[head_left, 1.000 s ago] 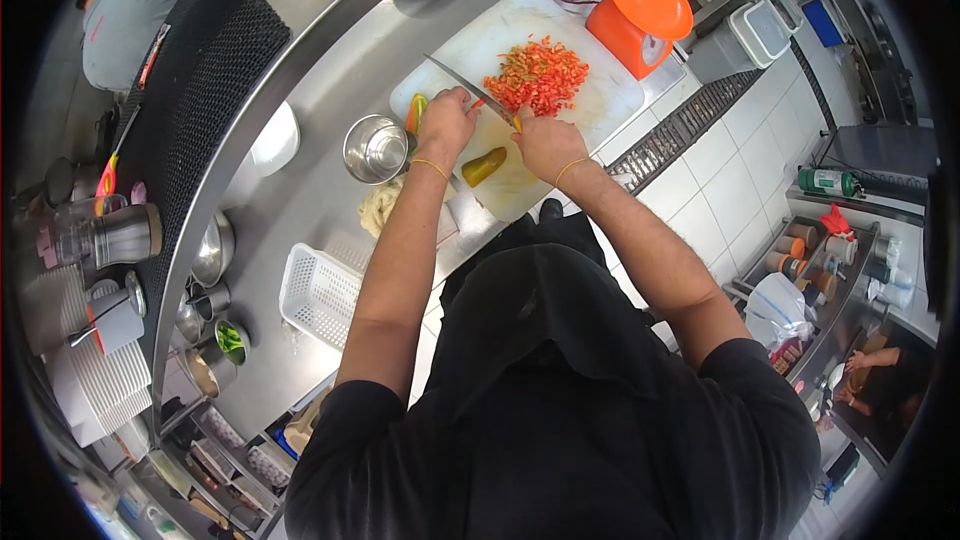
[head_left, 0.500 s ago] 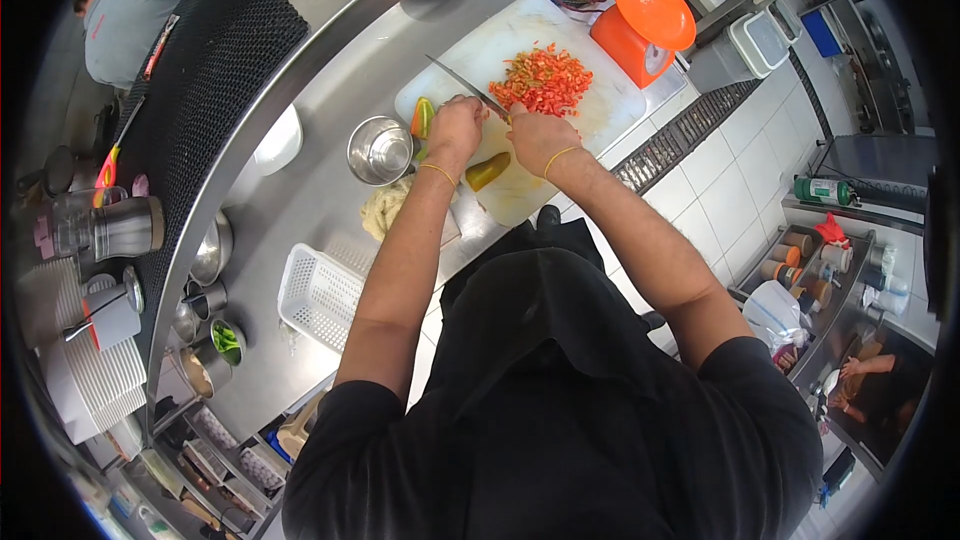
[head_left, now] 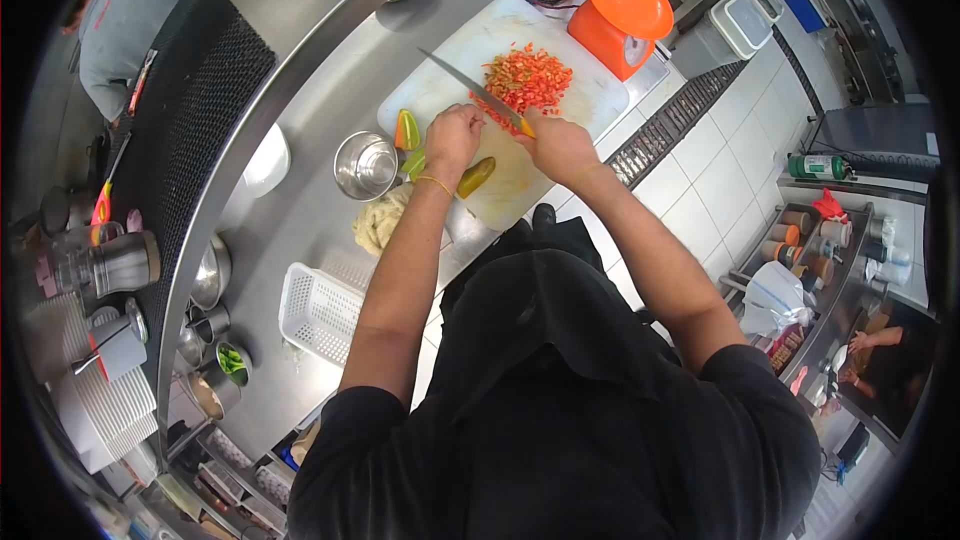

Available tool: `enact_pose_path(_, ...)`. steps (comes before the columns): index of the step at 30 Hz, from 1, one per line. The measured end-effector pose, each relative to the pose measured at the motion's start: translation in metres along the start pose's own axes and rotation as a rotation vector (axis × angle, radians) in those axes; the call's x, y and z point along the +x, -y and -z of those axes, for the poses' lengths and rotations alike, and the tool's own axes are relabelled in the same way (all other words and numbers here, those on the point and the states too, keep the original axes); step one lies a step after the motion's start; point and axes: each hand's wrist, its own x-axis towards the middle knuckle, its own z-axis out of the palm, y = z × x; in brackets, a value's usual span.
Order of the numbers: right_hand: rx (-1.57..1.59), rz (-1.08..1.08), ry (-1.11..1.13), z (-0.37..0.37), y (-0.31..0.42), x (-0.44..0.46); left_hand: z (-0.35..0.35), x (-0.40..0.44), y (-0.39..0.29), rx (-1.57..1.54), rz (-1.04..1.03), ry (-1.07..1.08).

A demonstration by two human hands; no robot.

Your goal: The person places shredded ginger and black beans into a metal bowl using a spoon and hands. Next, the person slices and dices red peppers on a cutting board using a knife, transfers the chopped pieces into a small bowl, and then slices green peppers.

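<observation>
My right hand (head_left: 557,147) is wrapped round the orange handle of a long knife (head_left: 470,86), whose blade points up and left over the white cutting board (head_left: 600,98). Fingers pinched together, my left hand (head_left: 453,137) is over the board left of the handle; what it holds, if anything, is too small to name. A heap of diced red pepper (head_left: 527,78) lies just beyond the blade. Between my wrists is a greenish-yellow pepper piece (head_left: 477,177), and a red-green piece (head_left: 406,130) rests at the board's left edge.
A metal bowl (head_left: 366,166), a crumpled cloth (head_left: 380,220) and a white perforated basket (head_left: 320,312) stand left of the board. An orange scale (head_left: 612,38) is at its far right corner. Beyond the curved metal rail, a person in a grey shirt (head_left: 140,25) stands at upper left.
The knife has drawn slightly away from my left hand, showing more of its orange handle. My right hand has shifted a little to the right. The whole view has shifted slightly.
</observation>
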Motion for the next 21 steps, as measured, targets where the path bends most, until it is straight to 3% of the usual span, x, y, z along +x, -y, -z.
enact_pose_path(4,-0.049,-0.062,-0.129,0.009,-0.025,-0.030,0.001,-0.006,-0.020,-0.094,0.008,-0.223)
enact_pose_path(7,-0.068,-0.055,-0.221,0.001,-0.046,-0.039,0.010,-0.013,-0.061,-0.031,-0.127,-0.393)
enact_pose_path(10,-0.052,-0.049,-0.247,-0.003,-0.056,-0.046,0.008,-0.007,-0.100,0.226,-0.206,-0.172)
enact_pose_path(13,-0.027,-0.056,-0.249,-0.007,-0.062,-0.049,-0.011,0.009,-0.098,0.321,-0.196,-0.025)
enact_pose_path(21,-0.051,0.049,-0.151,-0.015,-0.083,-0.068,-0.020,0.051,-0.083,0.496,-0.326,0.004)
